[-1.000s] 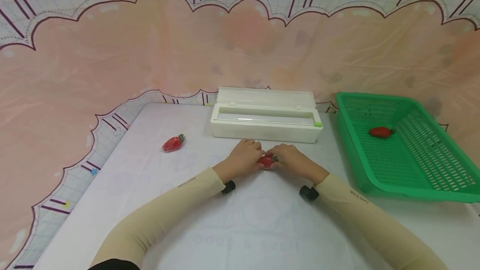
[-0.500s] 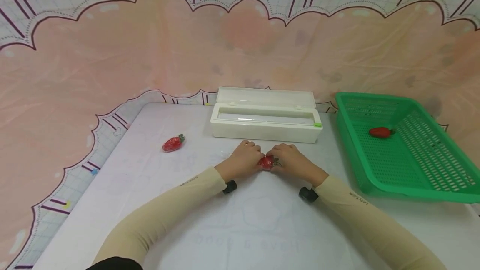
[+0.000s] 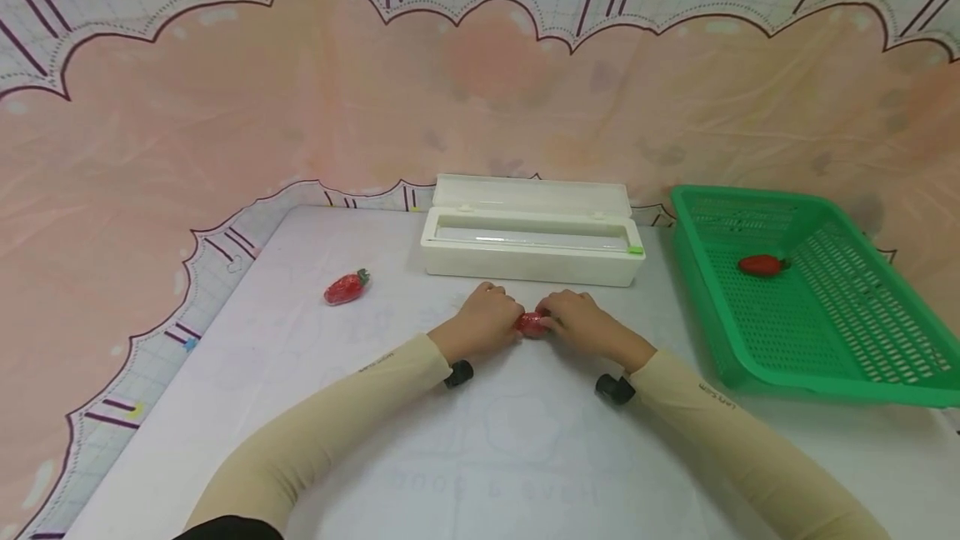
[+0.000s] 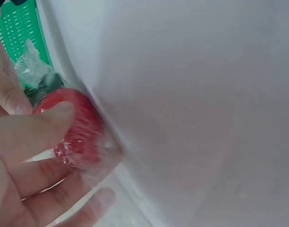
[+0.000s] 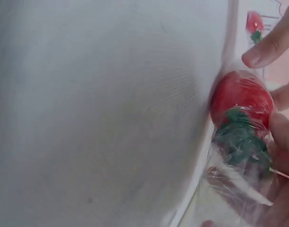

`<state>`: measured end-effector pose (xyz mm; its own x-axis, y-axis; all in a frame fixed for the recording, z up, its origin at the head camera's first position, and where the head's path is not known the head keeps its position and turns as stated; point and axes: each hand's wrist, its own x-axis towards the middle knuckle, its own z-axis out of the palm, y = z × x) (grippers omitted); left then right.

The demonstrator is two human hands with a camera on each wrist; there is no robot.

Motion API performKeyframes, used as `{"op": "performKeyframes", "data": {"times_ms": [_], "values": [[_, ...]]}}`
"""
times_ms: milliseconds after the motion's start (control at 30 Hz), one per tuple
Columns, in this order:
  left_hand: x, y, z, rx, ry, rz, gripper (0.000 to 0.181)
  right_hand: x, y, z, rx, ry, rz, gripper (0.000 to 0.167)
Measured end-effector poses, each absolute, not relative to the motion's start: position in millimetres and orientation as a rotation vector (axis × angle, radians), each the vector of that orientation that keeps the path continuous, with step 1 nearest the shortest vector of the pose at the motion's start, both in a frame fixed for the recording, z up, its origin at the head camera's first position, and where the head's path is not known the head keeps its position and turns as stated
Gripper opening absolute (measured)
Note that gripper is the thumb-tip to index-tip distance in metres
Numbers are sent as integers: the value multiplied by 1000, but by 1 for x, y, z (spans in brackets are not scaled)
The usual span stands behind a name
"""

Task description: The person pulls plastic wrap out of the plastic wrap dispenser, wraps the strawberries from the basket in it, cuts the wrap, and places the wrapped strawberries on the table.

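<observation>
A red strawberry with green leaves, wrapped in clear cling film, is between the two hands above the white table. The left hand grips its body; in the left wrist view the thumb lies across the strawberry with fingers beneath. At the leafy end, the right hand pinches with curled fingers. Loose cling film bunches past the leaves in the right wrist view. Behind the hands stands a white cling film dispenser, lid raised.
Another film-wrapped strawberry lies on the table to the left. On the right sits a green perforated basket with one red strawberry inside. A patterned cloth hangs behind the table.
The right fingers have shifted over the strawberry's leafy end, so the leaves seen half a second ago are now covered in the head view. Both arms stay almost in place.
</observation>
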<state>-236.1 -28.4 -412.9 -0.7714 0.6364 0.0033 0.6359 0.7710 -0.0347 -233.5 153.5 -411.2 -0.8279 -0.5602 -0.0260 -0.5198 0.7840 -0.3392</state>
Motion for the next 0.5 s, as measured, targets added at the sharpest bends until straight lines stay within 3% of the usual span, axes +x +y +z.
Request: {"op": "performKeyframes", "data": {"times_ms": [500], "values": [[-233,-29,-409,-865,-2996,146,27,-230,155,-409,-767,2915,-457,25]]}}
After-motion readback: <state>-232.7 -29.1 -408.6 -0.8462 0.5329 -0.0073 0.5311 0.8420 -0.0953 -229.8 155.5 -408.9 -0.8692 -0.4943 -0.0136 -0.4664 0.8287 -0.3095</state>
